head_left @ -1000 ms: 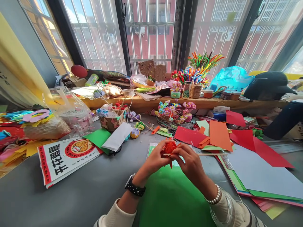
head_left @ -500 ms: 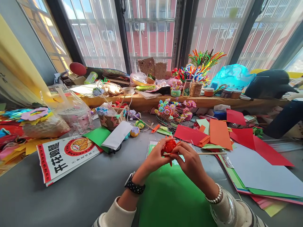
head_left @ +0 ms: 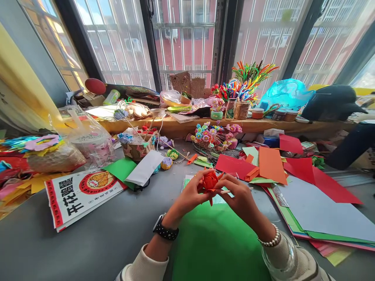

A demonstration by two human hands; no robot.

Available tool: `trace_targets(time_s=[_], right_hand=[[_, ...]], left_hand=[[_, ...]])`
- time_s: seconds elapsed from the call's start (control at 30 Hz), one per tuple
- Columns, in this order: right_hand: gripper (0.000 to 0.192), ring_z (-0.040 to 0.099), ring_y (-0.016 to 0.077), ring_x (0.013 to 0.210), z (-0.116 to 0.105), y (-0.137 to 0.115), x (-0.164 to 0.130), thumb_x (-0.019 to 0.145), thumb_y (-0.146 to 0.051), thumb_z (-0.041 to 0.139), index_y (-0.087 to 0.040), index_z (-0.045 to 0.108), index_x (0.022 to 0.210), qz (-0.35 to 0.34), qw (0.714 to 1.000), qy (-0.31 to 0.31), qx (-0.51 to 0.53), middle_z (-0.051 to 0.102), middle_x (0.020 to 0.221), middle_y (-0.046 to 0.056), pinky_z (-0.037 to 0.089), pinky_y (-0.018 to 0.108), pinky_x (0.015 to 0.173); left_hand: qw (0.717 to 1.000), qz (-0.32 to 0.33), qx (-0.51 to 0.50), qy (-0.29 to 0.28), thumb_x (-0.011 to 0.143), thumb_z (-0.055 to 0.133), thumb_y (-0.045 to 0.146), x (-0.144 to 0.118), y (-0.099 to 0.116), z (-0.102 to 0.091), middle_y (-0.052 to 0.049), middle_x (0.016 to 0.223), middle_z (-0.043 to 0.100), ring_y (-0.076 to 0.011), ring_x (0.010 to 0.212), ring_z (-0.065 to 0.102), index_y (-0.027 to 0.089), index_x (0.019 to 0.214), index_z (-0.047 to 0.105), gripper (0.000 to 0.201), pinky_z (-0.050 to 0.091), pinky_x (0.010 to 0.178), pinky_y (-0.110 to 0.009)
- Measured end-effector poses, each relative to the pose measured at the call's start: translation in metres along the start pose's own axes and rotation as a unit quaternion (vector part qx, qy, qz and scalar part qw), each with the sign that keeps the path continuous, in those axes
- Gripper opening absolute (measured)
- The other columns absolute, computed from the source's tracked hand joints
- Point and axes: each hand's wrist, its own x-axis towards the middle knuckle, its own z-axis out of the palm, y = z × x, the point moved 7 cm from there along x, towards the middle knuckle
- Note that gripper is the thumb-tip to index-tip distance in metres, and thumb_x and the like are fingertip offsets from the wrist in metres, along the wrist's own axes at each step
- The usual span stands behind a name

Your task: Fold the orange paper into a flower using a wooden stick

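Note:
A red paper flower (head_left: 209, 182) with layered petals is held up over the green mat (head_left: 218, 242). My left hand (head_left: 191, 192) is closed around its left side, thumb below and fingers behind. On the other side, my right hand (head_left: 236, 194) is closed, its fingertips at the petals' edge. A thin pale stick (head_left: 225, 191) passes through the right hand, its far end showing beyond the knuckles. The stick's middle is hidden by the fingers, and I cannot tell whether it touches the flower.
Red sheets (head_left: 236, 167) and an orange sheet (head_left: 273, 166) lie at the right, beside a paper stack (head_left: 328, 208). A printed paper bag (head_left: 84, 197) lies left. Behind are a basket (head_left: 136, 151), small crocheted-looking flowers (head_left: 215, 134) and a crowded windowsill (head_left: 181, 124).
The stick, which lay crosswise under the flower and stuck out far to the right, now shows much shorter. My right fingers have shifted slightly, and more of the flower's front shows.

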Motion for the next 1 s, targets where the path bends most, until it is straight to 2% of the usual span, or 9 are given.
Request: trace_targets(time_s=[0.2, 0.5, 0.73, 1.0], right_hand=[[0.011, 0.056, 0.0136, 0.068, -0.0008, -0.0048, -0.0043, 0.082, -0.016, 0.047, -0.017, 0.056, 0.076, -0.036, 0.997, 0.043, -0.059, 0.055, 0.074, 0.003, 0.042, 0.023, 0.06], [0.009, 0.054, 0.0138, 0.068, -0.0021, -0.0083, -0.0078, 0.082, -0.015, 0.047, -0.018, 0.053, 0.077, -0.029, 0.993, 0.088, -0.072, 0.054, 0.075, 0.003, 0.042, 0.024, 0.062], [0.01, 0.053, 0.0132, 0.065, -0.0032, -0.006, -0.0063, 0.08, -0.014, 0.048, -0.018, 0.053, 0.072, -0.005, 0.995, 0.091, -0.032, 0.053, 0.07, 0.002, 0.043, 0.024, 0.06], [0.008, 0.054, 0.0128, 0.063, -0.0026, -0.0036, -0.0028, 0.079, -0.018, 0.053, -0.018, 0.056, 0.072, 0.026, 0.998, 0.062, -0.012, 0.055, 0.069, 0.001, 0.043, 0.023, 0.058]], left_hand=[[1.0, 0.012, 0.013, -0.009, 0.067, 0.064, 0.023, -0.0015, 0.0024, 0.0042, -0.005, 0.097, 0.057, -0.0161, 0.085, 0.057, 0.02, 0.116, 0.042, 0.053, 0.047, 0.076, -0.028], [0.999, 0.022, 0.027, 0.002, 0.067, 0.064, 0.02, -0.0015, 0.0068, 0.0053, -0.003, 0.091, 0.055, -0.0122, 0.075, 0.056, 0.02, 0.112, 0.044, 0.049, 0.048, 0.069, -0.025], [1.0, 0.012, 0.006, -0.011, 0.069, 0.062, 0.021, -0.0024, 0.0042, 0.0079, -0.001, 0.085, 0.054, -0.0108, 0.071, 0.055, 0.02, 0.112, 0.043, 0.048, 0.049, 0.065, -0.024], [1.0, -0.004, -0.008, 0.003, 0.067, 0.064, 0.025, -0.001, 0.0004, 0.0052, -0.002, 0.087, 0.056, -0.0137, 0.077, 0.057, 0.019, 0.109, 0.046, 0.046, 0.048, 0.071, -0.026]])
